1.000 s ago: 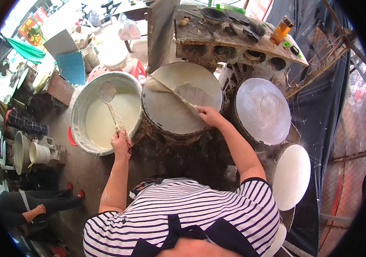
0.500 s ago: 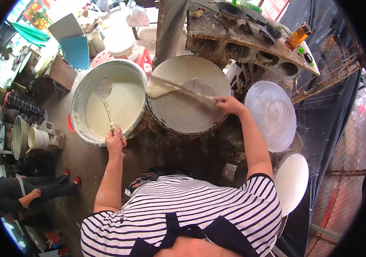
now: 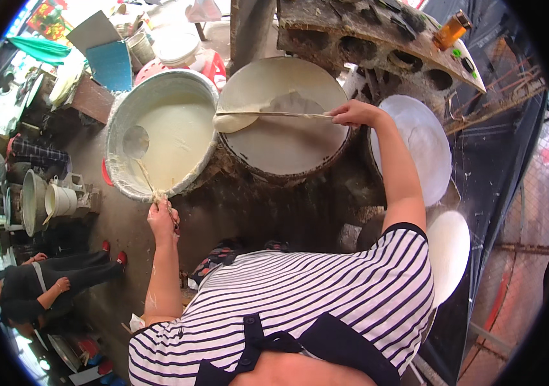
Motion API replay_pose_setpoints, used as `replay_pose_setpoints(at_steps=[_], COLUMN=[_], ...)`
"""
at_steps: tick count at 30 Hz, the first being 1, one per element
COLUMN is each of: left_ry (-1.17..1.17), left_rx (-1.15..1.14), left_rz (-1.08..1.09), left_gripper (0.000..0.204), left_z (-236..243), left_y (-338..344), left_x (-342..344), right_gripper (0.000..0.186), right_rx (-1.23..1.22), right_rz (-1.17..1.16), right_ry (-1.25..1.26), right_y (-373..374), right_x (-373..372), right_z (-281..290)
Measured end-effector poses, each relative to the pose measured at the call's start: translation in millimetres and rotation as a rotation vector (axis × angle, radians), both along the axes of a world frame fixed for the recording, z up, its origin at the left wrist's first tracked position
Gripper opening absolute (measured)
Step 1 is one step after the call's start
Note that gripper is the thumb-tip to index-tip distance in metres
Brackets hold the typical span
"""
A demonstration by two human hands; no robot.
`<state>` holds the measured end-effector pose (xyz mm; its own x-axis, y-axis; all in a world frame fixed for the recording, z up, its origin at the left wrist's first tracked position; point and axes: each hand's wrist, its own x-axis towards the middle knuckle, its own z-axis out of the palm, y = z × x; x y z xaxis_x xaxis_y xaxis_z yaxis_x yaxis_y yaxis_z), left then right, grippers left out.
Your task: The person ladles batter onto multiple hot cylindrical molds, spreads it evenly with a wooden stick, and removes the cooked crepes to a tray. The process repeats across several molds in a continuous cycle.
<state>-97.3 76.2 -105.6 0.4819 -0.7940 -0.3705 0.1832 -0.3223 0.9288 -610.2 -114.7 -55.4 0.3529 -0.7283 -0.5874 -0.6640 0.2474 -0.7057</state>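
My left hand [image 3: 162,220] is closed around the batter-caked handle of a ladle [image 3: 135,141]. The ladle's round head lies in the left part of a big metal basin [image 3: 115,168] holding pale, creamy batter [image 3: 181,132]. Beside the basin, a wide round griddle [image 3: 281,157] carries a thin whitish layer. In my right hand [image 3: 357,114] is the right end of a long thin stick [image 3: 290,115], held level across the griddle. A folded cream-coloured sheet of batter [image 3: 239,122] gathers at the stick's left end; whether it is stuck to the stick, I cannot tell.
Right of the griddle stands a round, pale-covered pan [image 3: 413,148], with a white oval disc [image 3: 449,257] nearer me. A worn ledge [image 3: 364,32] with an amber bottle [image 3: 451,31] lies beyond. Another person [image 3: 49,283] is at the left, near a white bucket [image 3: 60,199].
The stick has swung from a slant to nearly level, with my right hand farther away. The ladle head has shifted left in the basin. The whole view has tilted slightly.
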Motion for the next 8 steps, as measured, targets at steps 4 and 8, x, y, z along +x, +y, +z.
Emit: replay_pose_setpoints(at_steps=[4,8], left_ry=[0.04,0.059], left_rx=[0.008,-0.001], left_rz=[-0.095,-0.182], left_gripper=[0.013,0.016], left_z=[-13,-44], left_y=[-15,-33], left_x=[21,59], right_gripper=[0.036,0.029], right_rx=[-0.365,-0.467], right_rz=[-0.207,-0.466], right_ry=[-0.066,-0.004], right_y=[93,181], right_x=[-25,34], right_z=[-41,-64])
